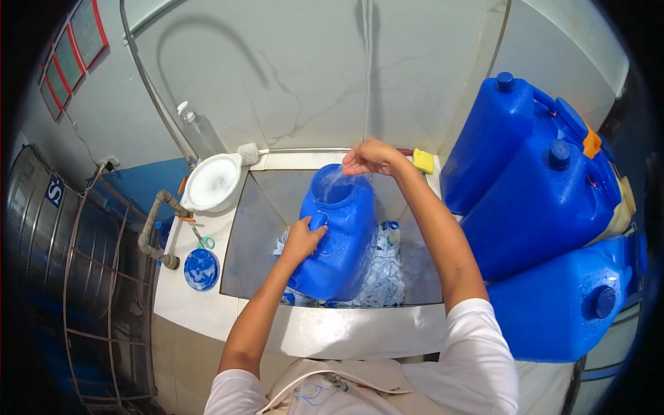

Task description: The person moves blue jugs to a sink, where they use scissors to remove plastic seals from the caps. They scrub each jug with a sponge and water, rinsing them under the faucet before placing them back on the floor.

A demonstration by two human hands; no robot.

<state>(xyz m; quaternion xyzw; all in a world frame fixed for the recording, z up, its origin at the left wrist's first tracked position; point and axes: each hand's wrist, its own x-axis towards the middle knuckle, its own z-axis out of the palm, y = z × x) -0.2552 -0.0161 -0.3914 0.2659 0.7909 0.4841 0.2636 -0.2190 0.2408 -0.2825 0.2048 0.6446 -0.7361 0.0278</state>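
A wide-mouthed blue water jug [346,249] is tilted over the sink basin [249,235], its open mouth facing up and toward the wall. My left hand [302,240] is closed around the jug's handle. By the rim, my right hand [372,158] has its fingers extended and slightly curved, with nothing held in them. Water runs down in a thin stream [367,76] in front of the wall to this hand and splashes into the mouth. Below the jug lies a pile of white and blue wrappers [386,273], partly hidden by it.
Large blue jugs [498,173] with caps crowd the right side. A yellow sponge [423,161] lies on the back ledge. To the left are a white basin of suds [213,181], a brush [249,153], a pump bottle [200,131], scissors [205,242] and a blue lid [201,269].
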